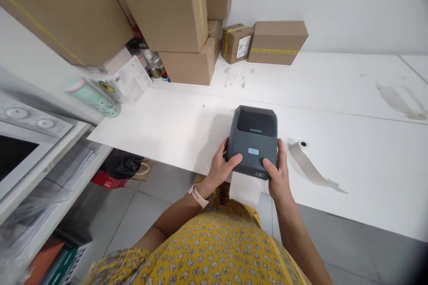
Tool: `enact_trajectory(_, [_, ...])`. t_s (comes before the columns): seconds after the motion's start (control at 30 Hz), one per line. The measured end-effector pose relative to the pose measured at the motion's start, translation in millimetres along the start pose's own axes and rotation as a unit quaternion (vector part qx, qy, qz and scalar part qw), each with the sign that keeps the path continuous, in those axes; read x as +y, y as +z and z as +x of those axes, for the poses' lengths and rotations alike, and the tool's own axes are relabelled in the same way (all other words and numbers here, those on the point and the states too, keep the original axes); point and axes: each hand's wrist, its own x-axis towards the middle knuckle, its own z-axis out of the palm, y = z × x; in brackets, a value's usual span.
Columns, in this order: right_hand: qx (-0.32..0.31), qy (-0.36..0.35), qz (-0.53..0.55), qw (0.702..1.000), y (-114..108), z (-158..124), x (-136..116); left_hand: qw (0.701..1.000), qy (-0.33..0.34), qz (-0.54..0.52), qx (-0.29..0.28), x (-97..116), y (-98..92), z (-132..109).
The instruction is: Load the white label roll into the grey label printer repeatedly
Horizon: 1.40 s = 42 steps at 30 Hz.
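A dark grey label printer with a small light-blue button stands at the front edge of the white table. My left hand grips its left side, thumb on top. My right hand grips its right front corner, thumb on the top face. A white strip of label paper hangs out of the printer's front, below my hands. To the right of the printer lies a small roll of paper with a loose tail trailing toward the table's edge.
Cardboard boxes are stacked at the back left, with two smaller ones by the wall. A mint-green bottle lies beside a white carton. A shelf unit stands at the left. Bags sit on the floor beneath the table.
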Motion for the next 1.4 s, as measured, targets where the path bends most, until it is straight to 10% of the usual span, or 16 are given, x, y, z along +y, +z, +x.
enact_trajectory(0.3, [-0.026,-0.274,-0.217,0.936,2.9,-7.5,-22.0,0.992,-0.093,0.084,0.033,-12.1,-18.6,-58.0])
enact_trajectory(0.4, [-0.04,-0.331,-0.261,0.906,3.3,-5.2,-25.5,0.986,-0.143,0.068,-0.042,-18.8,-23.0,-75.2])
enact_trajectory(0.57, [-0.024,-0.335,-0.281,0.899,3.8,-3.9,-23.6,0.966,-0.198,-0.044,-0.157,-19.6,-13.6,-63.1])
enact_trajectory(1.13, [-0.037,-0.37,-0.319,0.872,-0.4,-1.5,-25.0,0.969,-0.178,-0.04,-0.165,-14.1,-12.9,-62.0])
enact_trajectory(1.4, [0.02,-0.382,-0.486,0.786,3.6,-10.1,-37.1,0.993,-0.062,0.089,-0.038,0.3,-30.9,-60.1])
